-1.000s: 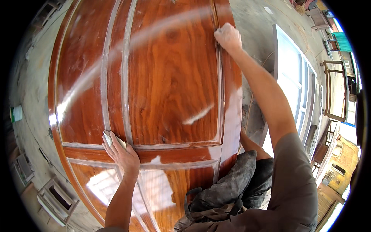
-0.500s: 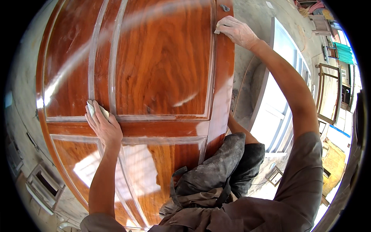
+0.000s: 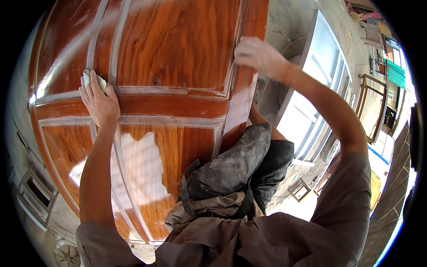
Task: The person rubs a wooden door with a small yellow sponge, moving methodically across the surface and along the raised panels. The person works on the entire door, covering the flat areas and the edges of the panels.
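A glossy reddish-brown panelled wooden door (image 3: 173, 107) lies before me, with whitish, dusty mouldings round its panels. My left hand (image 3: 102, 104) rests on it at the left, over the crossing of the mouldings. Its fingers press and hold a pale folded piece of sandpaper (image 3: 102, 83) against the surface. Motion smears my right hand (image 3: 260, 55), which is closed with its fingertips at the long moulding (image 3: 240, 29) near the door's right edge. What it pinches is hidden now; a small pale folded piece, like sandpaper, showed there half a second ago.
To the right stands a white-painted frame (image 3: 307, 102) with bars. Brown wooden frames (image 3: 372, 104) and a teal cloth (image 3: 395, 73) are farther right. At the lower left are a grey frame (image 3: 38, 191) and a round fan-like object (image 3: 66, 253). My bent knee (image 3: 235, 160) is beside the door.
My right hand has slid toward me along the right-hand moulding. The left hand stays at about the same spot on the door. The view has shifted, so the door sits higher.
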The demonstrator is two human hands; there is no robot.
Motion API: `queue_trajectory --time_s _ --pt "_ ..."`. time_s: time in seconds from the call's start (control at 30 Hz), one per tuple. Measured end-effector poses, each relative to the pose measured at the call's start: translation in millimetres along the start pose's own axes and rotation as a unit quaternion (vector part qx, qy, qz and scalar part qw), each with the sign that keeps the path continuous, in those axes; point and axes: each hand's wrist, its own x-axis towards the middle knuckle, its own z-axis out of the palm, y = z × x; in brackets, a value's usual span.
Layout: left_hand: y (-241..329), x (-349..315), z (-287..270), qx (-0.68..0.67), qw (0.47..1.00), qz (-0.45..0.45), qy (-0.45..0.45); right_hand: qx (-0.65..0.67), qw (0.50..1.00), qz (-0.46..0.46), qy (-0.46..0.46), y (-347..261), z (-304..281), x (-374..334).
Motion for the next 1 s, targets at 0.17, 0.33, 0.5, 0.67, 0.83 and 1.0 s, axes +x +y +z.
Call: queue_trajectory --time_s 0.17,0.33,0.5,0.67,0.83,1.0 --pt "4 5 1 -0.001 1.0 0.004 0.021 0.049 0.996 -0.041 -0.061 -75 -7 0" --pt "3 4 4 -0.001 1.0 0.007 0.024 0.004 1.0 0.011 -0.015 -54 -16 4" --pt "5 1 2 -0.008 1.0 0.008 0.021 0.153 0.972 0.181 0.01 -122 -13 -13" --pt "1 4 4 -0.018 0.999 0.014 0.04 0.355 0.76 0.506 0.201 -226 -21 6" --pt "0 7 12 -0.037 0.999 0.007 0.026 0.423 0.771 0.458 0.13 -351 3 51" --pt "-18 -2 -4 -0.144 0.989 -0.009 0.013 0.369 0.778 0.422 0.284 -381 -19 70"
